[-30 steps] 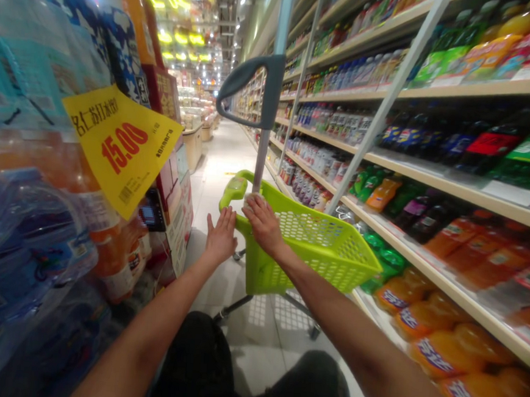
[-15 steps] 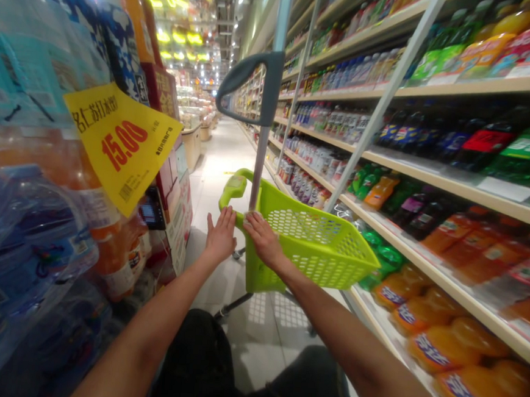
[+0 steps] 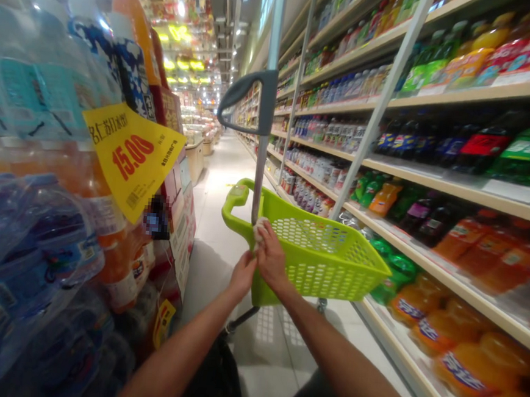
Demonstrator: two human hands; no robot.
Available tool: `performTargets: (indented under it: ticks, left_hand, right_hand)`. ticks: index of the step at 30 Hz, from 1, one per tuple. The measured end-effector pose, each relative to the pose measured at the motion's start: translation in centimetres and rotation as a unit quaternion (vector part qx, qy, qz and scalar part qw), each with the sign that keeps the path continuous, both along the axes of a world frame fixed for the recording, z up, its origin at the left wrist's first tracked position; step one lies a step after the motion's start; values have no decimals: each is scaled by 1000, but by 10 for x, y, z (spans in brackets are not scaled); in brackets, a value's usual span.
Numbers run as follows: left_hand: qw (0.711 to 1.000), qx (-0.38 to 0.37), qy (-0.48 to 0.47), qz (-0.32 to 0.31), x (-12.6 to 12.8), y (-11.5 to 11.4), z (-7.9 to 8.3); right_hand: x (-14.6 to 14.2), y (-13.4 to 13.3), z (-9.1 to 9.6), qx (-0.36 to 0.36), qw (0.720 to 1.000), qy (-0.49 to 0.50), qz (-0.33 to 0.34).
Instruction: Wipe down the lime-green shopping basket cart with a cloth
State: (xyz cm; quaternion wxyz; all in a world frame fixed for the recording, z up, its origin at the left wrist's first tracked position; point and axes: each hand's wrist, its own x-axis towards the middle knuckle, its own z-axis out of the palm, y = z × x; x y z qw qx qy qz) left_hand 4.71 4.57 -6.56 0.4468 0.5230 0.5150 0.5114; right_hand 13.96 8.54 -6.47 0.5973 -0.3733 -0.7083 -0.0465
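A lime-green shopping cart basket (image 3: 328,271) with perforated walls stands in front of me. A grey pole (image 3: 259,167) rises beside its looped green handle (image 3: 237,205) and carries a dark grey grip (image 3: 249,105). My right hand (image 3: 270,257) is closed around a crumpled white wipe or tissue (image 3: 259,230), pressed at the basket's near rim by the pole's foot. Just below and to the left, my left hand (image 3: 243,273) sits against the near end of the basket with its fingers curled. What those fingers pinch is hidden.
Shelves of drink bottles (image 3: 457,146) run along the right, close to the basket. Wrapped bottle packs (image 3: 38,223) are stacked on the left, with a yellow price sign (image 3: 133,160) sticking out. Between them, the pale tiled aisle (image 3: 217,158) stretches ahead.
Both hands lay with fingers stretched over the handle bar. Now the left has dropped lower and right with its fingers curled, and the right has closed on the white wipe. The view has shifted slightly.
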Motion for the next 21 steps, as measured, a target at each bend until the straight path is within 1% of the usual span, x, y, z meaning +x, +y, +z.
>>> performTargets:
  ticks: [1,2,3,4,5,7,9,11,14,16,18,21]
  left_hand:
    - [993,-58,-103,-24,6,-4,-3]
    - [975,-104,-190,-46,10,-7,-5]
    - [955,-133,-257,-62,13,-9,-6]
    - [939,-145,-303,-74,15,-11,-6]
    - [931,-143,-327,-80,16,-13,-6]
    - [934,-123,-329,-66,13,-14,-8]
    - [941,-116,-316,-26,9,-13,-10]
    - [939,-127,-318,16,5,-10,-14]
    - [927,-153,-339,33,2,-7,-18]
    - [920,-174,-351,20,1,-6,-20]
    - [913,-193,-359,-4,-1,-7,-21]
    - [910,-244,-328,-73,-8,-11,-23]
  right_hand:
    - [-2,-3,2,-5,1000,21,-1]
    - [-3,-5,3,-11,999,39,0]
    - [-4,-8,2,-17,998,53,2]
    - [-4,-10,-1,-22,998,64,3]
    - [-3,-12,-5,-26,997,68,4]
    - [0,-15,-15,-28,998,64,-1]
    - [4,-19,-25,-27,999,34,-3]
    - [7,-25,-35,-17,1000,-23,11]
    - [8,-36,-47,6,991,-125,49]
    - [7,-43,-54,-6,983,-174,57]
    - [8,-48,-58,-38,977,-202,51]
    - [13,-46,-62,-66,973,-212,69]
